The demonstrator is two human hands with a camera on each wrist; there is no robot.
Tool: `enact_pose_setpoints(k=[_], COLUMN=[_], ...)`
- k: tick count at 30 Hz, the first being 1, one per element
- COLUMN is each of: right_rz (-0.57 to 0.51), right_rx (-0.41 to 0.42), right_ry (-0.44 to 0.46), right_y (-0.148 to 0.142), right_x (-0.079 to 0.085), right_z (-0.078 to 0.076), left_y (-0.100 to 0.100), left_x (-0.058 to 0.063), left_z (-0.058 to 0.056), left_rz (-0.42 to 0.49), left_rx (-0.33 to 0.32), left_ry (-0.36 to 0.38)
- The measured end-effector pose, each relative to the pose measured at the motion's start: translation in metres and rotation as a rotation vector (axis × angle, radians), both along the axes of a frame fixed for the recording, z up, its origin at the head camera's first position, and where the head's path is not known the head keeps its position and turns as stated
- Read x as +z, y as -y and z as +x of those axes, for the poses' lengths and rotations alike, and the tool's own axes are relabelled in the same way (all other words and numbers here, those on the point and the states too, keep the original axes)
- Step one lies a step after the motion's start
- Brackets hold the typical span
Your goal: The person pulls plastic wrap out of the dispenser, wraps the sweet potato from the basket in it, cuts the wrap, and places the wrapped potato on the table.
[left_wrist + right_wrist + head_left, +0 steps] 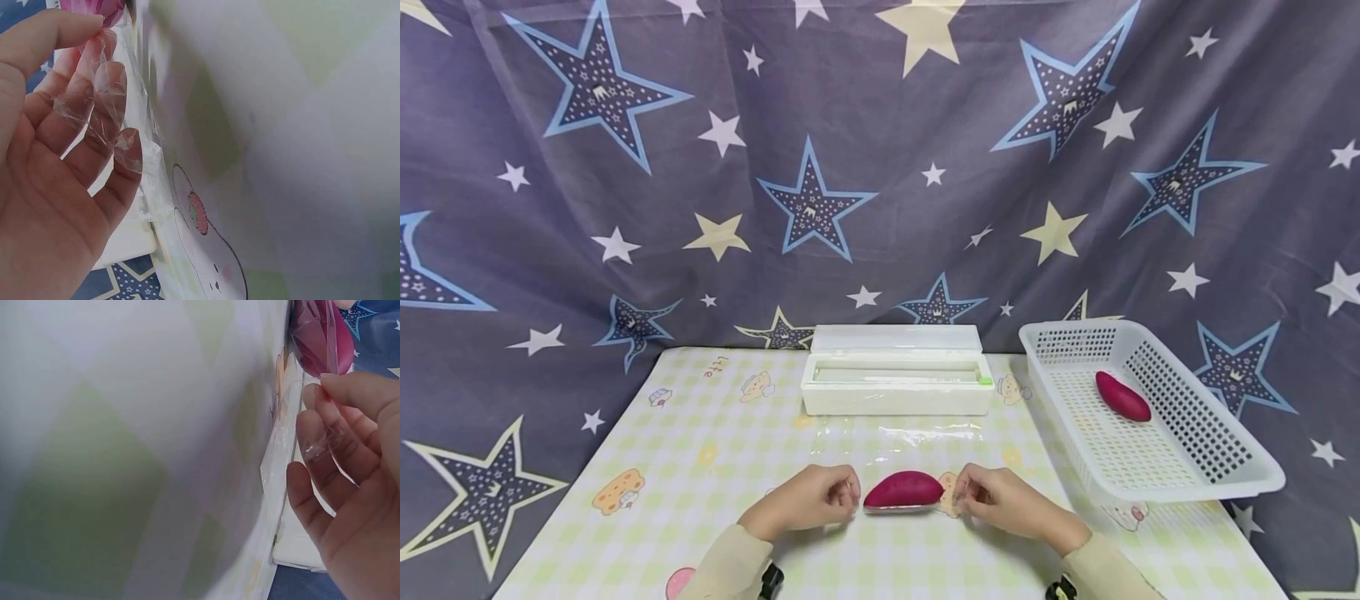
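A dark pink sweet potato (pixel 904 488) lies on the table between my hands, with clear plastic wrap (pixel 925 435) under and around it. On its left side my left hand (pixel 820 497) pinches the wrap between thumb and forefinger; crumpled film (pixel 109 94) spreads over the other fingers in the left wrist view. My right hand (pixel 1006 502) likewise pinches wrap at the potato's right end. The right wrist view shows film drawn tight over the potato (pixel 345 347) and a wrinkled bit of film (pixel 325 444) against the fingers.
Behind the hands stands a white wrap dispenser box (pixel 895 400) with its lid (pixel 895 338) raised. To the right, a white perforated basket (pixel 1187 492) holds a second sweet potato (pixel 1123 397). A checked cloth (pixel 700 467) covers the table, and a starry curtain (pixel 880 167) hangs behind.
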State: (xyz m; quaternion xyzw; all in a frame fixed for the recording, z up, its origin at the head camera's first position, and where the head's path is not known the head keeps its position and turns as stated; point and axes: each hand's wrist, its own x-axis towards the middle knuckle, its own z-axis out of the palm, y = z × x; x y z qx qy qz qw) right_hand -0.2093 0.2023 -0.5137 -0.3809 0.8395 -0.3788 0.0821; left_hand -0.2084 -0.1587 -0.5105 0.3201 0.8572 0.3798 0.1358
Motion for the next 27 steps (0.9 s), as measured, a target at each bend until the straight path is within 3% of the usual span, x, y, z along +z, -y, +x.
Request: enact_pose_setpoints(k=[4,10,16,22,27], right_rz=[-0.014,0.009,0.009,0.029,0.023], right_rx=[0.034,0.028,0.020,-0.003,-0.024], right_ry=[-0.031,0.034,-0.011,-0.088,-0.097], right_y=[-0.001,0.000,0.001,0.002,0.003], right_x=[0.000,0.002,0.002,0.000,0.000], right_z=[-0.001,-0.004,-0.008,-0.015,-0.022], left_y=[0.000,-0.002,-0.003,-0.005,-0.006], left_x=[-0.001,-0.001,0.000,0.001,0.000], left_z=[-0.002,-0.003,-0.006,-0.012,-0.019], left_rz=[0.001,0.014,-0.014,-0.064,-0.090], left_rx=[-0.015,-0.036,-0.003,0.023,0.052], left_ry=[-0.013,-0.007,0.020,-0.034,-0.066])
